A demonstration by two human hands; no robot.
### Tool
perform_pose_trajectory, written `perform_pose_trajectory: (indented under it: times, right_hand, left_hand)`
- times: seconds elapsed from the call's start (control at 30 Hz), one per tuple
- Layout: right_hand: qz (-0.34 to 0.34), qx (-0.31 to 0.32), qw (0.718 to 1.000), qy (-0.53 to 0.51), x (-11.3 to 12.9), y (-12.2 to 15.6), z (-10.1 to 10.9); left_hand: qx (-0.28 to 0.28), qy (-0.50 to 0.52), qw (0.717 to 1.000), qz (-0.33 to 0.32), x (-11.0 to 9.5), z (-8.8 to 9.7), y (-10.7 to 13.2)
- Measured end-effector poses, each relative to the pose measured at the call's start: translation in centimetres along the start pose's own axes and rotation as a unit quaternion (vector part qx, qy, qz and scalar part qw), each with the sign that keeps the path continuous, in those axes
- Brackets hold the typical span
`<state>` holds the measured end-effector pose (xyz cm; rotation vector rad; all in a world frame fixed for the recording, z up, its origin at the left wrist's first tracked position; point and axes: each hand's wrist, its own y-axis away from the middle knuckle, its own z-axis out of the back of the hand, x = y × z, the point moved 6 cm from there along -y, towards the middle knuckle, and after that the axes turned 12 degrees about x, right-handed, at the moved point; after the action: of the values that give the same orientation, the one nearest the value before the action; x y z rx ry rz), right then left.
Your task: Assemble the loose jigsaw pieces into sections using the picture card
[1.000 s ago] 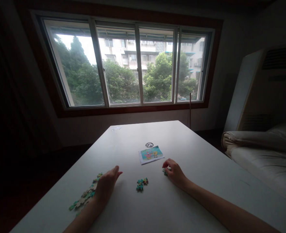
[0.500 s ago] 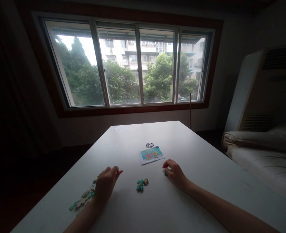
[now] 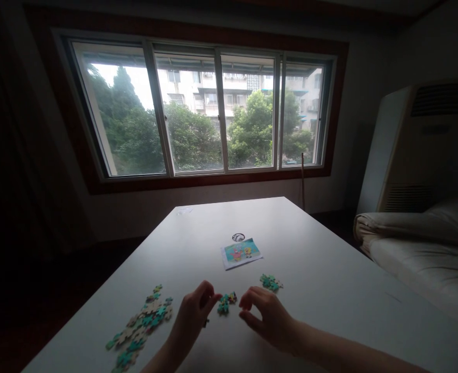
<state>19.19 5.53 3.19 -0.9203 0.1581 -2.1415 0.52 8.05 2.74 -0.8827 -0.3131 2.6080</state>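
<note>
Looks like you've only got one small puzzle cluster [image 3: 224,304] joined; left pile [image 3: 148,320] and right pile [image 3: 271,282] sit loose. Right hand [image 3: 267,317] gapes, left hand [image 3: 192,311] can't tell.

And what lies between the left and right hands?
A small jigsaw-piece cluster, plus a dark piece by the left hand, in the head view.

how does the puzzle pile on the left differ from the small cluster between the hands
Size: the left pile holds many more pieces than the small cluster.
Shape: the left pile straggles in a long band; the small cluster is compact.
Look: the left pile mixes pale and teal pieces; the small cluster shows mostly teal with darker, multicoloured bits.
Shared: both lie on the white table.
</note>
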Motion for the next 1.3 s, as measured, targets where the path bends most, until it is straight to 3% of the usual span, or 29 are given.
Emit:
perform_pose_trajectory:
  times: [0.13, 0.27, 0.37, 0.67, 0.83, 0.93, 1.07, 1.17, 1.3]
  right_hand:
    - [0.053, 0.025, 0.998, 0.015, 0.7, 0.7, -2.4]
    - [0.106, 0.019, 0.994, 0.028, 1.0, 0.8, -3.4]
    - [0.108, 0.019, 0.993, 0.049, 1.2, 0.7, -3.6]
    - [0.131, -0.013, 0.988, 0.081, 2.0, 0.9, -4.0]
    - [0.144, -0.004, 0.987, 0.065, 1.8, 1.0, -4.6]
    - [0.133, 0.012, 0.991, 0.016, 1.8, 0.9, -4.7]
    - [0.099, -0.014, 0.992, -0.079, 1.8, 0.7, -3.6]
    - [0.008, -0.037, 0.986, -0.163, 0.4, 0.5, -2.5]
    - [-0.106, -0.027, 0.958, -0.267, -1.8, 0.2, -2.0]
  left_hand:
    - [0.027, 0.112, 0.993, 0.005, -1.9, -2.0, 1.2]
    - [0.046, 0.144, 0.989, 0.002, -2.4, -4.1, 2.2]
    - [0.061, 0.150, 0.987, -0.006, -2.6, -5.2, 2.5]
    - [0.055, 0.156, 0.986, -0.014, -3.2, -5.5, 3.5]
    - [0.008, 0.162, 0.986, -0.028, -3.9, -5.3, 4.4]
    - [0.024, 0.178, 0.983, -0.040, -4.3, -5.1, 4.4]
    - [0.036, 0.167, 0.982, -0.083, -5.2, -4.3, 4.2]
    - [0.030, 0.118, 0.981, -0.149, -5.9, -3.5, 3.9]
    - [0.013, 0.053, 0.979, -0.198, -5.5, -3.3, 3.7]
